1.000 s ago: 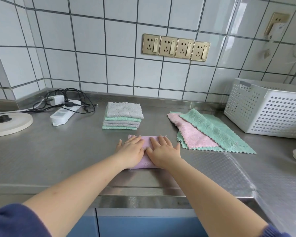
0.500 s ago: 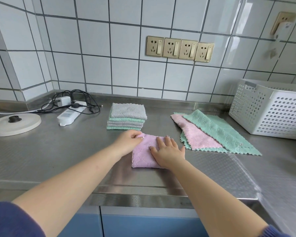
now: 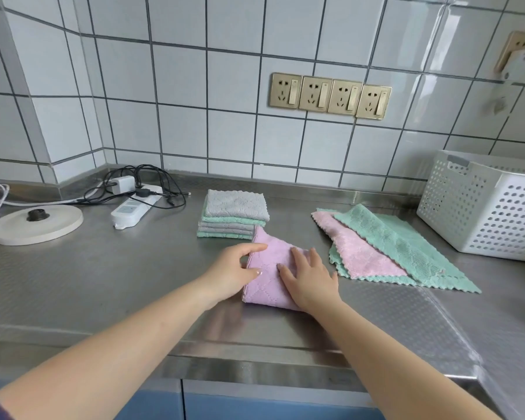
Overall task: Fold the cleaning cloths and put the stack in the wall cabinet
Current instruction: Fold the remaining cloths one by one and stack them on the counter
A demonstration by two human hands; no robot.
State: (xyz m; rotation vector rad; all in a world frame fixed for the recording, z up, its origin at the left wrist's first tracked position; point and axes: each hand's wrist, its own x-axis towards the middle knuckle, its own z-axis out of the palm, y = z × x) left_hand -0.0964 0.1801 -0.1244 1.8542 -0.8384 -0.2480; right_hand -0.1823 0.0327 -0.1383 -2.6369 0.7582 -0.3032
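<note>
While both hands work it, folded lilac quilted microfibre cloth (image 3: pixel 269 275) lies on steel countertop (image 3: pixel 73 283) w/ its far-left corner lifted. L hand (image 3: pixel 235 271) grasps cloth's left edge: thumb on top near edge, index finger stretched along the raised part, other fingers hidden under/behind. R hand (image 3: pixel 308 278) is flat on cloth's right half, fingers straight & spread, pressing down, not clenched.

Just beyond L hand's fingertips: stack of folded grey & mint-green cloths (image 3: pixel 232 215), grey on top, raised lilac corner overlaps stack's near-right corner in view; contact can't tell. Right of R hand, close but apart: unfolded pile, pink scallop-edged cloth (image 3: pixel 364 253) between two mint-green cloths (image 3: pixel 406 247), spread flat. Further right past pile: white perforated plastic basket (image 3: pixel 491 213).

Far left of L hand: round white kettle base (image 3: pixel 34 224), white power strip (image 3: pixel 134 204) w/ black cables and a white adapter. Wall behind hands: white tiles, row of four gold sockets (image 3: pixel 329 96).
</note>
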